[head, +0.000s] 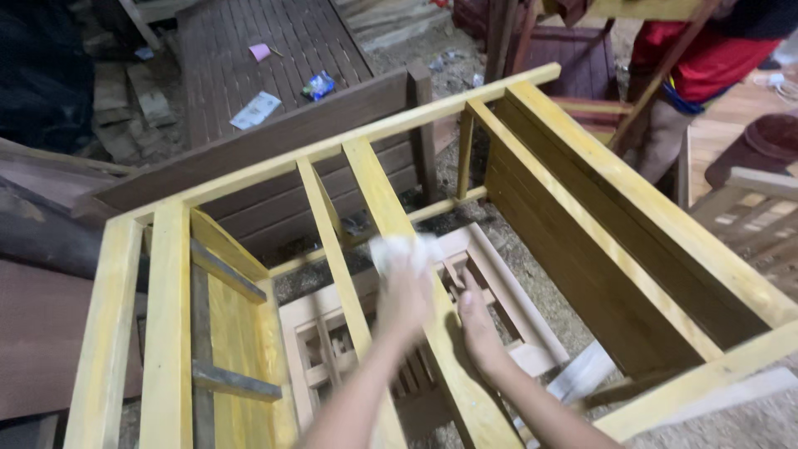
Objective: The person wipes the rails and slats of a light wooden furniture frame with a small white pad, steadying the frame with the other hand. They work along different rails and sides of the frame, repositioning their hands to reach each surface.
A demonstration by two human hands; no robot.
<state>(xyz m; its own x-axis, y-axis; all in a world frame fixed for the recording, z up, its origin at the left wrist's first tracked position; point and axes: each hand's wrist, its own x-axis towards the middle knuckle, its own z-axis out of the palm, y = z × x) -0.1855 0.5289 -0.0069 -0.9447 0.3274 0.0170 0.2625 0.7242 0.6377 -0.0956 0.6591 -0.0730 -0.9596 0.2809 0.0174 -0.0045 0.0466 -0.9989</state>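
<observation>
The floor is bare dirt strewn with sawdust. Far left, a dark brown slatted panel lies flat with scraps of paper and a small wrapper on it. Loose planks pile beside it, and dark boards lean at the near left. An unpainted pale frame lies on the ground. Far right, another person in red stands beside more slatted furniture.
</observation>
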